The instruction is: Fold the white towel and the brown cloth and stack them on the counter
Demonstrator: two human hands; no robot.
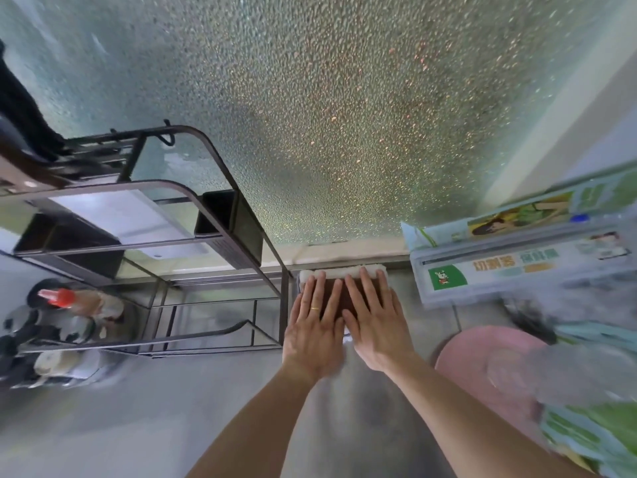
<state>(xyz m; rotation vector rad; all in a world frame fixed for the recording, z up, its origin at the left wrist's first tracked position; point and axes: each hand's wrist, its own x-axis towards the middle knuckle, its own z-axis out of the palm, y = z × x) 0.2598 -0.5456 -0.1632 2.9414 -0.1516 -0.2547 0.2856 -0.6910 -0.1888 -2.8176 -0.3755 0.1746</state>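
Both hands lay flat, fingers spread, gripping nothing: left hand (314, 334) and right hand (374, 322) pressed the brown cloth (339, 294), apparently folded, stacked on the white towel (339, 271) on the worktop (206, 426) beside the metal rack (220, 257).

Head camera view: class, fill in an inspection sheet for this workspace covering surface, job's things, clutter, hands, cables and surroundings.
Surface: grey counter, bare near the person.
Job's things: brown cloth lies on the white towel, against the back edge.
Clutter: metal rack left; red-capped bottle; boxes of wrap right; pink bowl.
Hands: left hand and right hand pressed flat on the cloth, fingers spread.
Cables: nothing seen.
Surroundings: pebbled glass wall behind.
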